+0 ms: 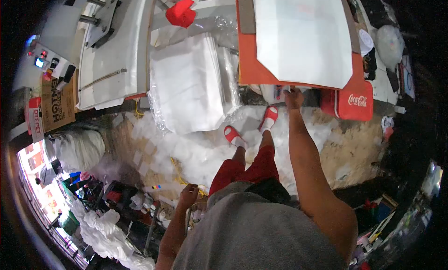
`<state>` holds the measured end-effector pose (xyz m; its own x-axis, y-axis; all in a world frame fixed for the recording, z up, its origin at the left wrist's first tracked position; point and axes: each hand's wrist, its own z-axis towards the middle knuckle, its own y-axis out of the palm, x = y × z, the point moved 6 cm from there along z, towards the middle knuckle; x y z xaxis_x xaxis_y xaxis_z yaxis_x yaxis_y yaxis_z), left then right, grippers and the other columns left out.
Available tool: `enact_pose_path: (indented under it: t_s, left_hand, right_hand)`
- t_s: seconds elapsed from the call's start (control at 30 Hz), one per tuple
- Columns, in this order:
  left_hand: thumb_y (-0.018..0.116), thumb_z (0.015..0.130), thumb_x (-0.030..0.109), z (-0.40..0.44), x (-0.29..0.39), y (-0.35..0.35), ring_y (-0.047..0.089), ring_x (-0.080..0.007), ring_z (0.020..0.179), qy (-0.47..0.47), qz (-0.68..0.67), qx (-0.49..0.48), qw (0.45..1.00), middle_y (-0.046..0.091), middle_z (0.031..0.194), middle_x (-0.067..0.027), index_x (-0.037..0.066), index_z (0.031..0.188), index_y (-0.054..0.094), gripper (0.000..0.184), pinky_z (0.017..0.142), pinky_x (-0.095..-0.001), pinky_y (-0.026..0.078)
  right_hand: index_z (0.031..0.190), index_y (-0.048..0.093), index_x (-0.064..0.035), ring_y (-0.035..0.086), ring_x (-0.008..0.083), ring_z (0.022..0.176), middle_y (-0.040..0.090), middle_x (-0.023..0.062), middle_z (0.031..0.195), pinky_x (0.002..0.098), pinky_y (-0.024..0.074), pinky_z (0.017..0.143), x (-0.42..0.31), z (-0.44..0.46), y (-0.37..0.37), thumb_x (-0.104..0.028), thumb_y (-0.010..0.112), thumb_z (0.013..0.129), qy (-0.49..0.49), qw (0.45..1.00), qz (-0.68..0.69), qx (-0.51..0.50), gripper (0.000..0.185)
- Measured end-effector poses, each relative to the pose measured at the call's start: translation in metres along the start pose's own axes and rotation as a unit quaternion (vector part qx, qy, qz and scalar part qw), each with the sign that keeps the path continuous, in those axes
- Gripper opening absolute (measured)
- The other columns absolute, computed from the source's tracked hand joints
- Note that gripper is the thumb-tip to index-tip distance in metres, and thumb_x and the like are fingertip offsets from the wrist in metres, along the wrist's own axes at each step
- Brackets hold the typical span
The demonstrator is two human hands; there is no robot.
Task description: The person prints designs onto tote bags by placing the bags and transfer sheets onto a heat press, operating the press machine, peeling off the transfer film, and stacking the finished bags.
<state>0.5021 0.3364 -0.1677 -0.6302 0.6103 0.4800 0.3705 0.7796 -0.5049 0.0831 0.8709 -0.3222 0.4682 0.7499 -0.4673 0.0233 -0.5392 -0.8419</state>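
My right hand [294, 100] reaches forward to the front edge of an orange-red board [261, 73]. Its fingers are bent closed at that edge, and what they grip is hidden. A white sheet [303, 41] with cut corners lies flat on the board. Just left of those fingers, a pale item with coloured marks [278, 92] shows below the board. My left hand [188, 195] hangs low beside my body, its fingers loosely bent and slightly apart, with nothing visible in it. Ahead of me, between two work surfaces, rests a stack of white sheets [186, 83] on clear plastic wrap [231, 78].
A red Coca-Cola box [350, 102] stands right of my right hand. On the left are a long white work surface [119, 50] and a cardboard box [58, 104]. A red piece [181, 13] lies beyond the stack. White scraps [177, 151] and a yellow cord [177, 169] lie on the floor.
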Motion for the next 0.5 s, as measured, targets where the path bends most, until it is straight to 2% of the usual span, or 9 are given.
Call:
enact_pose_path:
  t_s: [0.03, 0.13, 0.17, 0.23, 0.27, 0.3, 0.33, 0.4, 0.5]
  left_hand:
    - [0.063, 0.092, 0.027, 0.004, 0.002, 0.001, 0.069, -0.0272, 0.081, -0.026, -0.007, -0.016, 1.0, 0.07, 0.092, -0.018, 0.002, 0.108, 0.065, 0.03, 0.072, -0.039, 0.056]
    - [0.064, 0.091, 0.027, 0.018, 0.017, 0.006, 0.069, -0.0276, 0.083, -0.039, -0.005, -0.022, 0.999, 0.07, 0.092, -0.0178, 0.003, 0.108, 0.066, 0.029, 0.074, -0.0393, 0.056]
    - [0.064, 0.091, 0.027, 0.019, 0.019, 0.006, 0.069, -0.0273, 0.085, -0.034, 0.009, -0.015, 0.999, 0.07, 0.092, -0.0176, 0.004, 0.107, 0.066, 0.029, 0.075, -0.0392, 0.056]
    - [0.064, 0.091, 0.028, 0.019, 0.032, 0.006, 0.069, -0.0273, 0.085, -0.029, -0.005, -0.008, 1.0, 0.07, 0.092, -0.0177, 0.004, 0.107, 0.066, 0.029, 0.075, -0.0393, 0.056]
    - [0.064, 0.09, 0.029, 0.018, 0.039, 0.006, 0.069, -0.0273, 0.085, -0.02, -0.019, -0.003, 1.0, 0.071, 0.093, -0.0177, 0.004, 0.107, 0.066, 0.03, 0.075, -0.0394, 0.055]
    - [0.064, 0.09, 0.028, 0.019, 0.037, 0.009, 0.07, -0.0275, 0.082, -0.026, -0.007, -0.006, 1.0, 0.071, 0.094, -0.0176, 0.003, 0.107, 0.066, 0.03, 0.074, -0.0395, 0.056]
    - [0.064, 0.09, 0.028, 0.02, 0.038, 0.013, 0.07, -0.0275, 0.082, -0.027, -0.008, -0.007, 1.0, 0.071, 0.094, -0.0176, 0.003, 0.107, 0.066, 0.03, 0.074, -0.0395, 0.056]
    - [0.063, 0.09, 0.027, 0.018, 0.039, 0.02, 0.07, -0.0283, 0.082, -0.047, -0.024, -0.007, 0.999, 0.071, 0.092, -0.0176, 0.003, 0.107, 0.066, 0.03, 0.074, -0.0395, 0.055]
    - [0.062, 0.09, 0.027, 0.022, 0.038, 0.033, 0.07, -0.029, 0.084, -0.011, 0.001, -0.003, 1.0, 0.071, 0.09, -0.0179, 0.004, 0.107, 0.066, 0.029, 0.075, -0.0399, 0.055]
  right_hand:
    - [0.116, 0.063, -0.008, 0.065, 0.0355, 0.09, 0.065, 0.0183, 0.107, 0.0442, 0.053, 0.079, 0.001, 0.004, -0.005, -0.038, 0.069, 0.073, -0.004, 1.0, 0.0, 0.005, 0.053]
    - [0.105, 0.063, -0.0087, 0.063, 0.0293, 0.085, 0.064, 0.0115, 0.096, 0.0429, 0.0501, 0.071, 0.006, 0.012, 0.01, -0.033, 0.064, 0.08, -0.057, 0.965, -0.228, -0.117, 0.035]
    - [0.103, 0.063, -0.0094, 0.062, 0.0279, 0.084, 0.063, 0.0102, 0.094, 0.0424, 0.0498, 0.071, 0.015, 0.016, 0.019, -0.032, 0.062, 0.081, -0.071, 0.97, -0.208, -0.102, 0.032]
    - [0.099, 0.063, -0.0108, 0.061, 0.0249, 0.083, 0.061, 0.0076, 0.09, 0.0412, 0.0491, 0.07, 0.051, 0.032, 0.046, -0.032, 0.059, 0.084, -0.087, 0.992, -0.072, -0.053, 0.026]
    - [0.097, 0.063, -0.0115, 0.06, 0.0234, 0.082, 0.06, 0.0062, 0.088, 0.0407, 0.0488, 0.07, 0.089, 0.054, 0.076, -0.031, 0.058, 0.085, -0.1, 0.989, 0.098, -0.035, 0.024]
    - [0.095, 0.062, -0.0122, 0.059, 0.0219, 0.082, 0.059, 0.0049, 0.086, 0.0401, 0.0484, 0.069, 0.139, 0.084, 0.122, -0.031, 0.056, 0.086, -0.13, 0.938, 0.317, -0.04, 0.022]
    - [0.095, 0.062, -0.0122, 0.059, 0.0219, 0.082, 0.059, 0.0049, 0.086, 0.0401, 0.0484, 0.069, 0.138, 0.086, 0.119, -0.031, 0.056, 0.086, -0.13, 0.939, 0.316, -0.042, 0.022]
    - [0.087, 0.07, -0.0093, 0.068, 0.0271, 0.078, 0.07, 0.0091, 0.092, 0.0418, 0.051, 0.068, 0.13, 0.088, 0.107, -0.035, 0.066, 0.081, -0.171, 0.983, -0.032, 0.056, 0.027]
    - [0.083, 0.068, -0.0101, 0.065, 0.0224, 0.068, 0.067, 0.0078, 0.077, 0.0389, 0.0482, 0.057, 0.029, 0.038, 0.036, -0.025, 0.07, 0.077, -0.273, 0.932, -0.237, -0.017, 0.017]
